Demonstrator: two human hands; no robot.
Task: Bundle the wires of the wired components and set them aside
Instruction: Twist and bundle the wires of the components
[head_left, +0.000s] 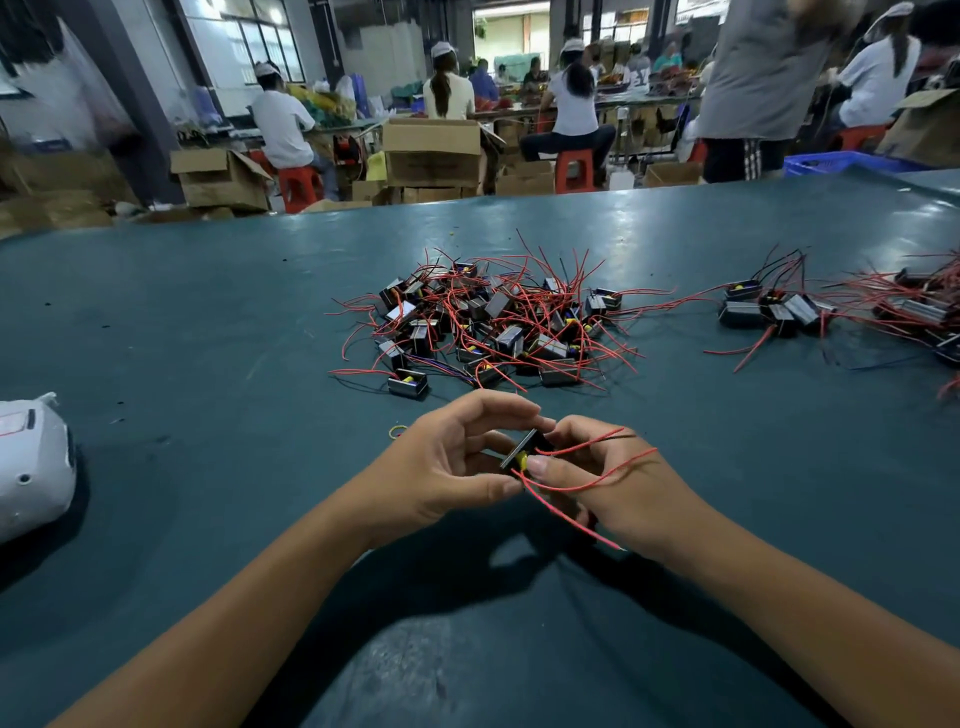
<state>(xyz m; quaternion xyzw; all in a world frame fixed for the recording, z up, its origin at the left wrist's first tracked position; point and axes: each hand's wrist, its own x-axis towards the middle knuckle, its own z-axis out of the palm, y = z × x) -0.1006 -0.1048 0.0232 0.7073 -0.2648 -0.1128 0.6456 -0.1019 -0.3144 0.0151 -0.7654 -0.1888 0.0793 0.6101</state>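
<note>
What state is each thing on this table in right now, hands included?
Left hand: pinches the held component.
Right hand: grips the same component.
Held component: off the table, red wires loose.
Centre pile: tangled, unbundled.
Right group: lying apart, wires trailing.
Yellow rubber band: lying loose.

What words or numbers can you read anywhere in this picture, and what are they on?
None can be read.
Cardboard boxes: no legible print.
White object at the table's left edge: a reddish patch, too blurred to read.
Components in the pile and the component held in both hands: no readable markings.
</note>
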